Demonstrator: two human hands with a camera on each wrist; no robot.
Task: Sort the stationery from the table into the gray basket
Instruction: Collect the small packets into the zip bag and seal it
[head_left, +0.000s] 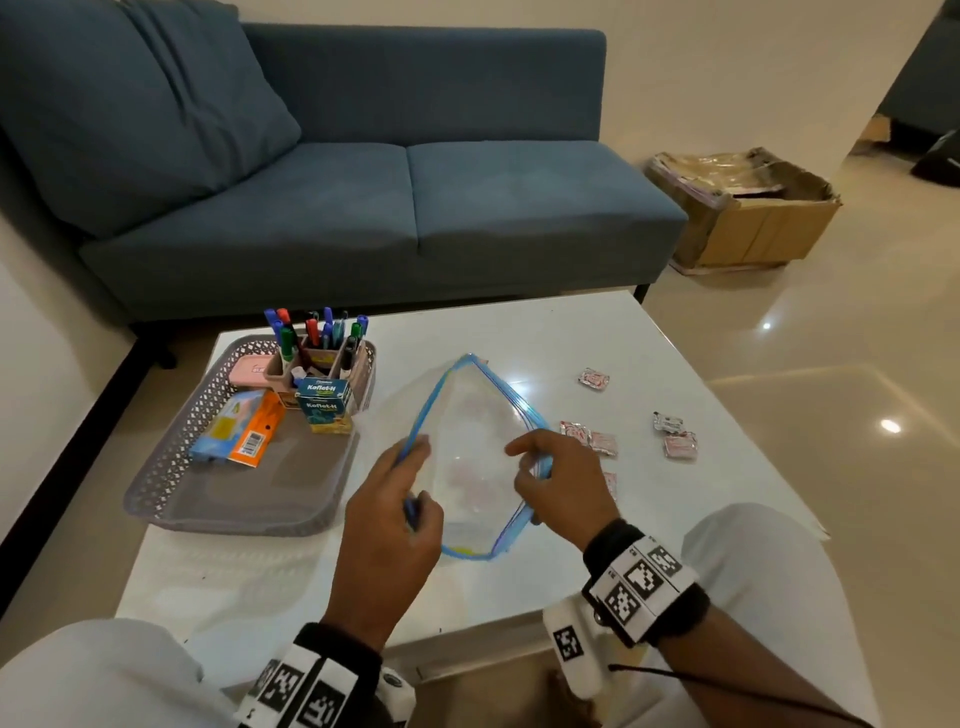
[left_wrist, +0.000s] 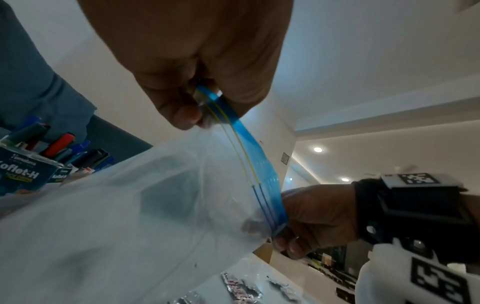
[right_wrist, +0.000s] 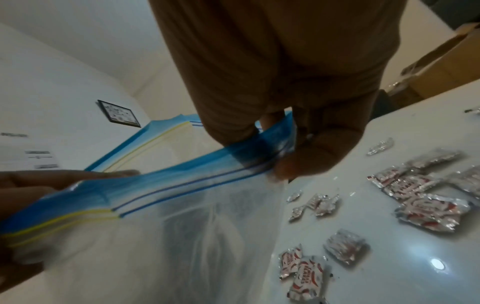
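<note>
A clear zip bag (head_left: 475, 447) with a blue seal strip is held open above the white table (head_left: 649, 353). My left hand (head_left: 400, 499) pinches the left side of the seal strip (left_wrist: 221, 115). My right hand (head_left: 550, 478) pinches the right side of the strip (right_wrist: 272, 142). The bag's mouth gapes toward me. The gray basket (head_left: 171, 467) sits at the table's left and holds a pen holder with several markers (head_left: 317, 338), a pink case (head_left: 249, 366), an orange and a blue pack (head_left: 244, 431) and small Koflet-H boxes (head_left: 324, 402).
Several small silver and red sachets (head_left: 675, 441) lie scattered on the table's right half (right_wrist: 426, 207). A blue sofa (head_left: 363, 197) stands behind the table. A cardboard box (head_left: 748, 213) sits on the floor at the right.
</note>
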